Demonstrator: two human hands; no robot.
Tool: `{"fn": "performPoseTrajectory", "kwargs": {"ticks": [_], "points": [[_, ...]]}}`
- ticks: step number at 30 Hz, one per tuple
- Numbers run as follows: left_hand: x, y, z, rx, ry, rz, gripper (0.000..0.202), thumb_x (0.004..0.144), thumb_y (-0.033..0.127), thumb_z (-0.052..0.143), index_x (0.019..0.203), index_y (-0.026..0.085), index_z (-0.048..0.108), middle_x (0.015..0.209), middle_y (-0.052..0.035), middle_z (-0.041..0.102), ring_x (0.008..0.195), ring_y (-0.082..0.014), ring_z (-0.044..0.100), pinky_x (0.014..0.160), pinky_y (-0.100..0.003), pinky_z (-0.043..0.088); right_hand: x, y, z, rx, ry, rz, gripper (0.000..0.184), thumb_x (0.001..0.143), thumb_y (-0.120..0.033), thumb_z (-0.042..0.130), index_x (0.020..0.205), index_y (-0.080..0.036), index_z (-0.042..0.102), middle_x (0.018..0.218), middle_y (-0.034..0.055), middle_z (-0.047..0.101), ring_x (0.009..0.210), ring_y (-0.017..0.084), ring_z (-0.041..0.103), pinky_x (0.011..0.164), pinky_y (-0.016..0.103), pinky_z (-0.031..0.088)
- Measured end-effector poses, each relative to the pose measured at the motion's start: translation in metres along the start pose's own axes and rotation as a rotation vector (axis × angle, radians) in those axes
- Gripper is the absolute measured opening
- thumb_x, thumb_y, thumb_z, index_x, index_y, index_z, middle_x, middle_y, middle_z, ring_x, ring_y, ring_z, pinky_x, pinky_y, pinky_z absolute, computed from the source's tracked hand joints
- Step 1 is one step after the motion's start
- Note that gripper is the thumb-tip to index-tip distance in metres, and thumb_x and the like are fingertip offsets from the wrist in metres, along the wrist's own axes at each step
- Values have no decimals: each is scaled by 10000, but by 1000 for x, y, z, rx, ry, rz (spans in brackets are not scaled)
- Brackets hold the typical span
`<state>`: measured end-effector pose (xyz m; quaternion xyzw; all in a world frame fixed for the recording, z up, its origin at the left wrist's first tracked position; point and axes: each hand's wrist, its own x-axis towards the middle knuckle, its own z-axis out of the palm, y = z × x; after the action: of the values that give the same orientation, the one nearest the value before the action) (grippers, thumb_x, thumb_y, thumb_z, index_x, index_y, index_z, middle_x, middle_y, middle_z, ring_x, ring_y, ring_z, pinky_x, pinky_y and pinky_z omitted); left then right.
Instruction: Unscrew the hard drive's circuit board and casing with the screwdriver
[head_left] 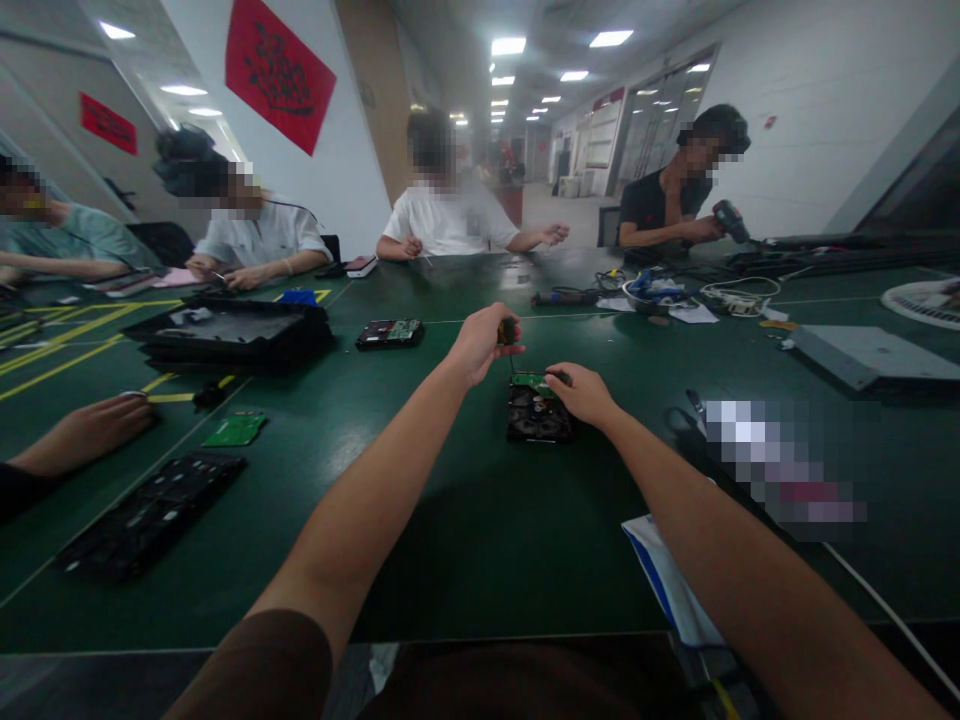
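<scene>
A hard drive lies on the green table in front of me, its underside up, with a green circuit board at its far end. My left hand is closed around the handle of a screwdriver. The thin shaft points down at the circuit board; whether the tip sits in a screw is too small to tell. At the drive's far right corner, my right hand has its fingers closed on the edge of the hard drive.
Another hard drive lies farther off, left of centre. Black trays, a loose green board and a black drive frame are on the left, near another person's hand. Cables and a grey metal case lie right. Several people sit opposite.
</scene>
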<state>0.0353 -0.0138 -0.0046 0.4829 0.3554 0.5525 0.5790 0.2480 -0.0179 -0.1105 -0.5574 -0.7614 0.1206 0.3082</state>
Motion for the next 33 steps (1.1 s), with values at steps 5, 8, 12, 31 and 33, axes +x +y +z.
{"fn": "performPoseTrajectory", "kwargs": {"ticks": [5,8,12,31,33], "points": [[0,2,-2,86,7,11,159,805,293,612,797,144,664,772,-71,607,740,-171,591,699,-335,591,0,0,-1,-19,-6,21,311,965,-374,582,1185,-203,719,1158,76,748,989,223,681,929,355,496],[-3,3,1,36,-42,-50,140,825,293,596,835,157,629,764,-75,636,738,-182,620,729,-374,600,0,0,0,-23,-6,17,317,963,-376,581,1188,-202,721,1135,76,749,988,221,678,929,352,491],[-3,2,2,-20,-24,-49,110,829,278,588,817,169,585,742,-72,650,730,-187,642,746,-387,602,0,0,0,-19,2,24,319,958,-373,589,1188,-198,724,1117,79,750,982,219,676,923,347,487],[3,0,-6,65,-21,-19,177,823,300,607,782,139,671,804,-85,662,731,-166,627,628,-281,569,0,2,1,-33,0,4,303,968,-352,589,1185,-190,725,1131,84,745,933,207,661,877,334,482],[3,1,-7,121,-29,0,187,829,301,606,779,141,689,791,-82,649,715,-159,609,603,-261,553,0,1,1,-29,3,9,305,966,-355,591,1185,-192,726,1119,82,746,931,208,661,878,335,482]]}}
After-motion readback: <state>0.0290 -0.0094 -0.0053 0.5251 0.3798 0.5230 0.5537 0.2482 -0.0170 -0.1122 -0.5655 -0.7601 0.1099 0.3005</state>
